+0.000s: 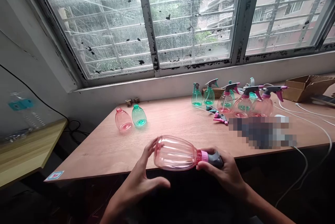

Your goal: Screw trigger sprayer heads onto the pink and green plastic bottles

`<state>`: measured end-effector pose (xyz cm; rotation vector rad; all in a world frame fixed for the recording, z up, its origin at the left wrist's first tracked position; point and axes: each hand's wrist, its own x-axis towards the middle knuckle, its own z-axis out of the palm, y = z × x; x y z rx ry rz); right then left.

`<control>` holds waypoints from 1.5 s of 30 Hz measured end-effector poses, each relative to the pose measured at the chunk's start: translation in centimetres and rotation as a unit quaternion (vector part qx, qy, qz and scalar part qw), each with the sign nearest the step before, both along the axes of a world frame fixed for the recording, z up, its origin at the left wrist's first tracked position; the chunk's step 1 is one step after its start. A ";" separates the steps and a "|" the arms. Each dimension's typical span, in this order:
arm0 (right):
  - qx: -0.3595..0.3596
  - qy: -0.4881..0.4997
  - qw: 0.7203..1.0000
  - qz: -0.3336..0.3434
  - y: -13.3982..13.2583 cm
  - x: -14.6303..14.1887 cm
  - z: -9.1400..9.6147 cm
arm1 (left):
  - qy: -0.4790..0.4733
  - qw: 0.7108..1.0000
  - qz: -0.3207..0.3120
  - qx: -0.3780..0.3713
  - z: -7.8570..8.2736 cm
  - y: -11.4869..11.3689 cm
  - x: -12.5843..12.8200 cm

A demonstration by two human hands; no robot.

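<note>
A clear pink spray bottle [175, 153] lies sideways in front of me, above the table's front edge, its base to the left. My right hand [222, 170] grips its neck end, with the thumb by the pink collar [203, 156] and the fingers around the dark grey spray head [216, 160]. The trigger is mostly hidden. At the base, my left hand [142, 176] is spread: its fingers reach up behind the bottle, while the thumb points right, apart from it. Whether those fingertips press on the plastic I cannot tell.
On the wooden table [104, 154] stand a pink bottle [123, 119] and a green bottle [139, 115] without heads. Several spray bottles [242, 105] with heads stand at the right, near loose spray heads [220, 116], a cardboard box [306, 87], white cables [316, 122] and a blurred patch.
</note>
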<state>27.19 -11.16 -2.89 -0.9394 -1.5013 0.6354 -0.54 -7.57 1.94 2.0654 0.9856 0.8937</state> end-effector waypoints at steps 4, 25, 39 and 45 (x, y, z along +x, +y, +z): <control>0.146 -0.090 0.984 -0.053 -0.1 -0.2 -0.7 | -0.028 0.998 -0.004 -0.060 0.1 0.3 -0.3; 0.315 -0.185 0.931 -0.012 -0.2 -1.2 -0.5 | -0.259 0.955 -0.006 -0.147 -1.3 0.5 2.5; -0.226 0.263 0.916 0.201 0.9 -2.4 0.5 | -0.229 0.968 0.088 0.053 -1.8 -1.0 4.7; -0.245 0.198 0.927 0.205 0.8 0.0 2.1 | -0.218 0.968 0.082 0.094 -2.9 -0.6 5.0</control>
